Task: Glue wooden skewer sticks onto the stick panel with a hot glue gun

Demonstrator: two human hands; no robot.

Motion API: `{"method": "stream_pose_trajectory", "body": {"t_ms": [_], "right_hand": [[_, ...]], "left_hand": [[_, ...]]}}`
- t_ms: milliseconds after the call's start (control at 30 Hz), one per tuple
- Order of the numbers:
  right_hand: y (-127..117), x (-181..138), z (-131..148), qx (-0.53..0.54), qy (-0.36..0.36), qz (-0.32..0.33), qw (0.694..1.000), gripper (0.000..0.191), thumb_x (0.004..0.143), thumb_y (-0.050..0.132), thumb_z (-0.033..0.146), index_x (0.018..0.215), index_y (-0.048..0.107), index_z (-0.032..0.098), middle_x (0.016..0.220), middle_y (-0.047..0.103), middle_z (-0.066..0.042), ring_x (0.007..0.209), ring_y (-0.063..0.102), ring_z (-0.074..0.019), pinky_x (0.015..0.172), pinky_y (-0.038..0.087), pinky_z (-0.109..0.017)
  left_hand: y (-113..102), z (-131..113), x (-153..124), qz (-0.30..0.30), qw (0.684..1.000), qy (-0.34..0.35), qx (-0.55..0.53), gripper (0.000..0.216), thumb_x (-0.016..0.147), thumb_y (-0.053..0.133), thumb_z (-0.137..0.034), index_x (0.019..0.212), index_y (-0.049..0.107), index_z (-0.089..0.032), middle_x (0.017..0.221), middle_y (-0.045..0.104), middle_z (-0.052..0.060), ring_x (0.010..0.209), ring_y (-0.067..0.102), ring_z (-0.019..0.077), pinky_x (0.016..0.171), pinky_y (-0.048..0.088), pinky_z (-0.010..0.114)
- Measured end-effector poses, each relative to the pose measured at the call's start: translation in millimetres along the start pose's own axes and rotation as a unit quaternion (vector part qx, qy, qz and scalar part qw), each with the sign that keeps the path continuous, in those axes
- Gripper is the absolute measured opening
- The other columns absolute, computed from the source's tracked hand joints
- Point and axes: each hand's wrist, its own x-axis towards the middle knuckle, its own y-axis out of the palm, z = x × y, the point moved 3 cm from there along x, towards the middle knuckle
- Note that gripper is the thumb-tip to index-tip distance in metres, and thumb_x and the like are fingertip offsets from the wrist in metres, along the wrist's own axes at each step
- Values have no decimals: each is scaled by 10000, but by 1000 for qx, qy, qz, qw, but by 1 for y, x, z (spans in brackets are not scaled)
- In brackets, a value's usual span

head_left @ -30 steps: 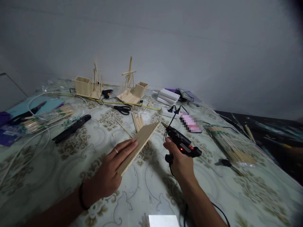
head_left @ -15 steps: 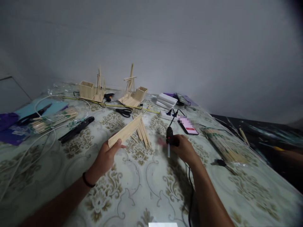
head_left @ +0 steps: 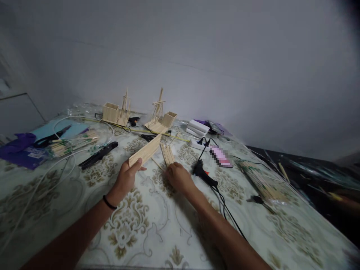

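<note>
My left hand (head_left: 126, 178) grips the near end of a flat panel of glued wooden sticks (head_left: 146, 150), held above the table and pointing away from me. My right hand (head_left: 178, 177) rests on the near end of a small pile of loose sticks (head_left: 168, 153), fingers curled down; whether it pinches a stick is hidden. The black glue gun (head_left: 203, 172) lies on the patterned tablecloth (head_left: 146, 225) just right of that hand, its cord trailing toward me.
Two stick models with small boxes (head_left: 115, 112) (head_left: 163, 118) stand at the back. Black scissors (head_left: 147, 137), black pliers (head_left: 98, 154), a phone (head_left: 221, 155), white blocks (head_left: 198, 127), a power strip (head_left: 198, 143), stick bundles (head_left: 260, 180) (head_left: 70, 144) and white cable (head_left: 36, 187) lie around.
My right hand put the glue gun down on the table and moved left onto the loose sticks. My left hand lifted the stick panel off the table and holds it by one end.
</note>
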Motion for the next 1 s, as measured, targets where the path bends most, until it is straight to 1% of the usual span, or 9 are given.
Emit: {"method": "stream_pose_trajectory", "body": {"t_ms": [100, 200, 333, 433, 533, 700, 800, 867, 1000], "right_hand": [[13, 14, 8, -6, 17, 19, 1000, 145, 977, 603, 172, 999, 742, 137, 1105, 755, -192, 988, 719, -276, 850, 513, -326], [8, 21, 0, 10, 21, 21, 999, 163, 954, 579, 132, 958, 741, 145, 1068, 773, -193, 968, 729, -277, 856, 518, -332], [-27, 15, -32, 69, 13, 0, 998, 90, 901, 627, 202, 890, 717, 192, 894, 783, -122, 855, 724, -271, 787, 536, -340], [-58, -1, -64, 118, 24, -41, 992, 214, 956, 551, 358, 870, 665, 200, 771, 733, -92, 710, 665, -252, 683, 517, -353], [-75, -18, -89, 179, 21, -54, 982, 353, 986, 514, 529, 917, 637, 205, 706, 657, -30, 608, 585, -197, 572, 471, -304], [-80, -35, -105, 377, -3, -144, 915, 310, 993, 642, 516, 989, 691, 210, 683, 561, 31, 615, 539, -162, 580, 445, -282], [-79, -42, -99, 404, 6, -139, 904, 266, 982, 696, 470, 922, 740, 214, 688, 594, 16, 653, 574, -163, 600, 460, -276], [-82, -48, -90, 424, 5, -139, 895, 223, 921, 785, 440, 945, 774, 219, 748, 665, -6, 693, 622, -173, 625, 499, -281], [-95, -58, -76, 485, 6, -233, 843, 198, 845, 890, 389, 957, 816, 243, 741, 713, 2, 653, 640, -156, 604, 515, -271]], "left_hand": [[0, -6, -1, 9, 1000, 10, -6, 525, 770, 846, -593, 1004, 804, -124, 1109, 821, 145, 1047, 771, 334, 757, 680, 358], [3, -15, -6, 34, 999, 13, -14, 492, 782, 841, -566, 1005, 775, -132, 1053, 812, 128, 955, 769, 300, 680, 685, 341], [6, -23, -21, 96, 995, -8, -7, 467, 784, 867, -504, 1039, 722, -142, 934, 763, 74, 705, 730, 227, 477, 652, 316], [7, -20, -31, 178, 982, -60, 13, 453, 832, 855, -462, 1129, 642, -195, 897, 699, 11, 622, 693, 180, 383, 601, 265], [5, -14, -37, 210, 973, -96, 20, 478, 859, 843, -443, 1204, 581, -243, 924, 680, -12, 557, 677, 145, 362, 564, 218], [1, -4, -38, 183, 971, -129, 82, 592, 835, 868, -409, 1335, 574, -296, 894, 719, -13, 515, 654, 137, 337, 496, 179], [-1, -3, -38, 180, 968, -128, 120, 591, 836, 856, -367, 1375, 623, -292, 923, 776, 35, 602, 723, 185, 390, 518, 193], [-1, -2, -37, 182, 965, -130, 134, 604, 838, 848, -353, 1400, 633, -297, 886, 787, 33, 574, 719, 189, 396, 516, 205], [-2, -2, -35, 163, 967, -128, 145, 632, 774, 892, -340, 1364, 672, -293, 769, 775, 3, 489, 676, 180, 363, 493, 211]]}}
